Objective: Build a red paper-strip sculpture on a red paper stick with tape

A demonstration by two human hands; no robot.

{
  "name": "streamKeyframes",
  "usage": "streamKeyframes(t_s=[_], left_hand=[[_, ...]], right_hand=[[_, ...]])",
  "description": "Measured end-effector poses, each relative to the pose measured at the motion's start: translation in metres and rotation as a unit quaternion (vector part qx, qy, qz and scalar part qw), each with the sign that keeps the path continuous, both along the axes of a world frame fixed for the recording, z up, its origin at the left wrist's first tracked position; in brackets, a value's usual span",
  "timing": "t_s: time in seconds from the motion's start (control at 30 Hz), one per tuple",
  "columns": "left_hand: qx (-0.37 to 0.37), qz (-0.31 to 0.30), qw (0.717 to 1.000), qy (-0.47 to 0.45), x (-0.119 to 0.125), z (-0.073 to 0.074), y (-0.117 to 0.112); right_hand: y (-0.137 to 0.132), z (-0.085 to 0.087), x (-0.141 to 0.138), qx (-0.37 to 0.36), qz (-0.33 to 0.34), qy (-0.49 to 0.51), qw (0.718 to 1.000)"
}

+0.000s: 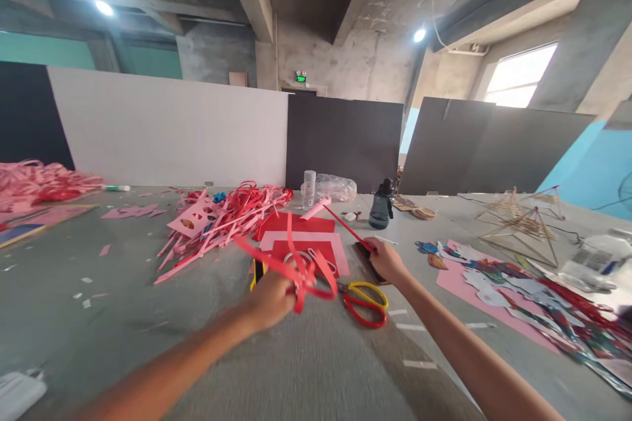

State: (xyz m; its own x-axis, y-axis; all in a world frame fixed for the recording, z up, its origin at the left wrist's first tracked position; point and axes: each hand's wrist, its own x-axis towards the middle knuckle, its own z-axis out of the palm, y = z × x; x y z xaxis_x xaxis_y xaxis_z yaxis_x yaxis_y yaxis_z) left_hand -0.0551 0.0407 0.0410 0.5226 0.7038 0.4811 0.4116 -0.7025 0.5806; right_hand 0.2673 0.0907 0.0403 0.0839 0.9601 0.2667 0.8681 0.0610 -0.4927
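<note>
My left hand [276, 296] is closed around a bunch of looped red paper strips [323, 270], whose ends stick out in several directions. My right hand [388, 260] has its fingers closed at the lower end of another red strip [345, 220], which runs up to a pale pink curled piece of paper [316, 208]. Just under that hand lies a dark flat rectangular object [369, 263]. Scissors [368, 306] with one yellow and one red handle rest between my hands. Behind my left hand are stacked red and pink paper sheets [340, 243], with white loops on them.
A heap of pink and red strips [232, 217] lies left of the sheets. A spray can [309, 191], a clear plastic bag [338, 187] and a dark water bottle [382, 207] stand behind. To the right are paper cutouts [494, 283] and a stick frame [518, 230].
</note>
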Motion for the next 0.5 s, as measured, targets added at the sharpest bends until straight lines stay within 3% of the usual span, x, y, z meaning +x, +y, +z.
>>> streamKeyframes(t_s=[0.07,0.17,0.33,0.5], left_hand=[[0.057,-0.021,0.987,0.146,0.008,-0.023,-0.014],[0.082,-0.014,0.968,0.238,0.011,-0.037,-0.022],[-0.021,0.046,0.974,0.221,0.009,-0.042,-0.014],[-0.009,0.032,0.978,0.205,0.005,-0.050,-0.015]], right_hand=[[0.005,-0.003,-0.005,0.014,-0.005,-0.034,0.999],[0.007,-0.009,-0.016,0.030,0.004,-0.083,0.996],[0.015,-0.014,-0.051,0.015,0.103,-0.144,0.984],[0.032,-0.017,-0.091,-0.015,0.183,-0.161,0.970]])
